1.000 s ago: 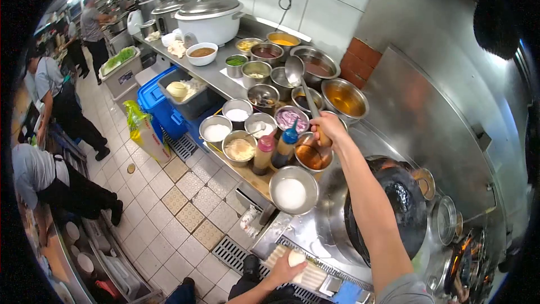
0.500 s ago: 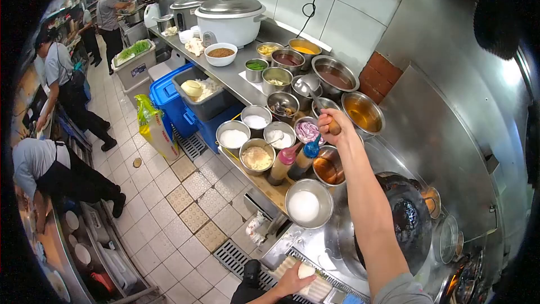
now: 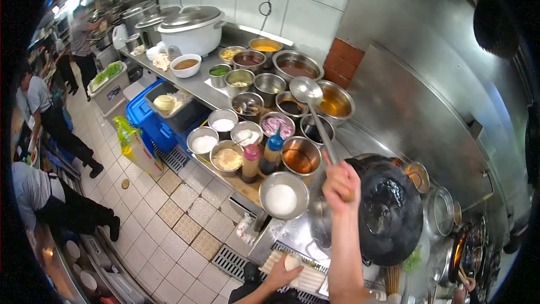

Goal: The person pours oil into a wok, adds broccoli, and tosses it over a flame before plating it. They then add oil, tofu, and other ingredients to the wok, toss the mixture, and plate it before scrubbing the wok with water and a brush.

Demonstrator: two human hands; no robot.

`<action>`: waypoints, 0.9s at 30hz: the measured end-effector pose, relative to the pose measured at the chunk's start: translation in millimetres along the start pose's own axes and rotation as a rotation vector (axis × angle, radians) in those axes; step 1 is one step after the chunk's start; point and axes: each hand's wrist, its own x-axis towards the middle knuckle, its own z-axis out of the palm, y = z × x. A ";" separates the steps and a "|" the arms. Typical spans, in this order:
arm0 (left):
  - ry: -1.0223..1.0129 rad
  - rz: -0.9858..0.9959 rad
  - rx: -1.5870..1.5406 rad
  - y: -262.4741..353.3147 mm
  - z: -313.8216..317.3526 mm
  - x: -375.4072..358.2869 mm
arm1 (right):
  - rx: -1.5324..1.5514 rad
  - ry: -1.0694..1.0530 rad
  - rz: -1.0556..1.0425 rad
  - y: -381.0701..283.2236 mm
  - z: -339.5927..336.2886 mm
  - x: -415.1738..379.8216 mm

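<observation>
A long-handled ladle point(image 3: 307, 91) is in my right hand point(image 3: 341, 183), which is closed round the handle. The ladle's bowl hangs over the metal bowls, close to one with amber liquid point(image 3: 336, 100). My left hand point(image 3: 283, 273), low in the view, grips a small white round item point(image 3: 292, 262) over a ridged white tray point(image 3: 308, 279). Right of my right forearm sits a dark wok point(image 3: 391, 214). A bowl of white powder point(image 3: 281, 198) stands left of my right hand, near two squeeze bottles, one with a pink top point(image 3: 251, 160) and one with a blue top point(image 3: 272, 155).
Several seasoning bowls crowd the counter, including sliced purple onion point(image 3: 277, 127). A white rice cooker point(image 3: 191, 32) stands behind. Blue bins point(image 3: 147, 114) and a yellow-green bag point(image 3: 135, 149) are on the floor. Several people work at the left, one bending over point(image 3: 42, 191).
My right hand has moved down and nearer with the ladle, whose bowl has left the small pot. The view has shifted, showing more of the wok. My left hand still grips the white item.
</observation>
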 end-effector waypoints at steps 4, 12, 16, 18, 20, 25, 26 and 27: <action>0.000 0.038 -0.039 8.9 -0.7 -1.9 | -0.145 0.159 -0.257 13.9 21.8 -145.6; 0.150 0.262 -0.013 23.3 9.9 -12.8 | -0.479 0.840 -0.527 25.8 55.6 -371.6; 0.155 0.172 -0.025 8.5 13.5 -9.3 | -0.856 1.269 -0.617 18.1 43.7 -423.2; 0.159 0.216 -0.070 -9.3 14.0 2.2 | -1.077 1.292 -0.563 34.1 34.4 -424.7; 0.179 0.030 -0.337 15.7 13.4 -4.4 | -1.920 1.352 -0.504 50.0 21.3 -418.1; 0.271 0.073 -0.639 38.1 -8.7 14.4 | -1.606 1.042 -0.293 74.7 32.4 -396.0; 0.284 0.085 -0.675 37.4 -16.3 24.3 | -1.530 0.900 -0.219 80.6 32.3 -382.4; 0.299 0.097 -0.711 39.5 -21.9 33.3 | -1.520 0.873 -0.113 82.4 26.6 -370.9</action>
